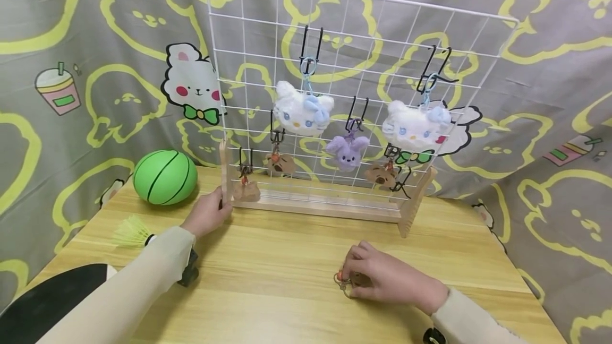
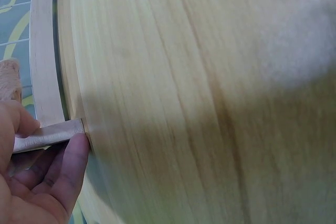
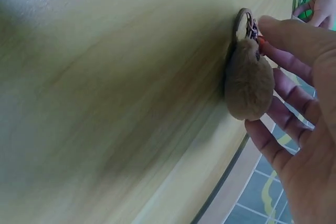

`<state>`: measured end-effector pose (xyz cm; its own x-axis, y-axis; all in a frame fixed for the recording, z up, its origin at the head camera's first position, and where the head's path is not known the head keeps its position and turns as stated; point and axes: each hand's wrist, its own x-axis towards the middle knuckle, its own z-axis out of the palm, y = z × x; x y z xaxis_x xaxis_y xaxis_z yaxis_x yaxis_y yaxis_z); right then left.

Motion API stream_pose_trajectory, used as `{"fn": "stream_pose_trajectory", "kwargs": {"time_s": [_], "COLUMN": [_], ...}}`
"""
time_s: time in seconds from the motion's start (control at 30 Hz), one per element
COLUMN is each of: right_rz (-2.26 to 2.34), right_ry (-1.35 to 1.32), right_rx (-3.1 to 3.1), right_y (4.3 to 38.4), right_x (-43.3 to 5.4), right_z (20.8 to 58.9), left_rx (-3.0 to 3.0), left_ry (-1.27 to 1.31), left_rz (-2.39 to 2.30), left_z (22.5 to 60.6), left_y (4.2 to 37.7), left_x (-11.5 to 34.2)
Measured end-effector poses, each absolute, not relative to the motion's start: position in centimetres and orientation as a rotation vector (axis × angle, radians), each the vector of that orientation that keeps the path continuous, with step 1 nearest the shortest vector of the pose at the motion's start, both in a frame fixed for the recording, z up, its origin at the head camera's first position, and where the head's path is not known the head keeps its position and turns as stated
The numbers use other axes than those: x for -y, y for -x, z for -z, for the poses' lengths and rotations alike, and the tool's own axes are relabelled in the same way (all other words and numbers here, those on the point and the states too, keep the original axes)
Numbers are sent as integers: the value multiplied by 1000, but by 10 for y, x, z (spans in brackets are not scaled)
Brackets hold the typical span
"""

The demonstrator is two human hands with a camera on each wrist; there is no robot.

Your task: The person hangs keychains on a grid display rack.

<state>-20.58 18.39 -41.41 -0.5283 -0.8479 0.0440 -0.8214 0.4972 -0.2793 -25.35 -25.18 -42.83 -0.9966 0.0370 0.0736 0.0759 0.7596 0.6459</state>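
Observation:
My left hand (image 1: 209,214) grips the left wooden foot (image 1: 223,174) of a white wire grid rack, thumb on one side and fingers on the other in the left wrist view. My right hand (image 1: 382,275) pinches a small brown plush keychain (image 3: 249,80) low on the table, in front of the rack. Thumb and forefinger are at its metal ring (image 3: 242,22) and orange bead; the other fingers lie along the plush. In the head view that hand partly hides the keychain.
On the rack's black hooks hang two white cat plushes (image 1: 303,113), a purple rabbit plush (image 1: 348,152) and several brown plushes (image 1: 246,191). A green ball (image 1: 166,177) and a yellow shuttlecock (image 1: 134,231) lie at left. A black object (image 1: 52,296) is at lower left.

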Motion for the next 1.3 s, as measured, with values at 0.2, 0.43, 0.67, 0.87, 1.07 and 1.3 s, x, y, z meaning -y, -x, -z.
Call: {"fn": "stream_pose_trajectory", "kwargs": {"time_s": [0.2, 0.43, 0.67, 0.87, 1.07, 1.3], "right_rz": [296, 236, 258, 252, 243, 187], "right_ry": [1560, 1607, 1691, 1702, 1627, 1512], "right_rx": [-2629, -2690, -2708, -2669, -2661, -2665], "right_y": [203, 200, 199, 201, 199, 198], "right_x": [-184, -180, -178, -178, -177, -176], "right_z": [415, 417, 422, 422, 421, 421], "left_rx": [2894, 2886, 2881, 2882, 2887, 2879], "left_ry": [94, 99, 105, 104, 100, 99], "left_rz": [1071, 1041, 1049, 1059, 1064, 1053], "left_z": [427, 427, 427, 427, 428, 428], "left_y": [254, 252, 251, 251, 251, 252], "left_x": [251, 251, 250, 250, 251, 251]}}
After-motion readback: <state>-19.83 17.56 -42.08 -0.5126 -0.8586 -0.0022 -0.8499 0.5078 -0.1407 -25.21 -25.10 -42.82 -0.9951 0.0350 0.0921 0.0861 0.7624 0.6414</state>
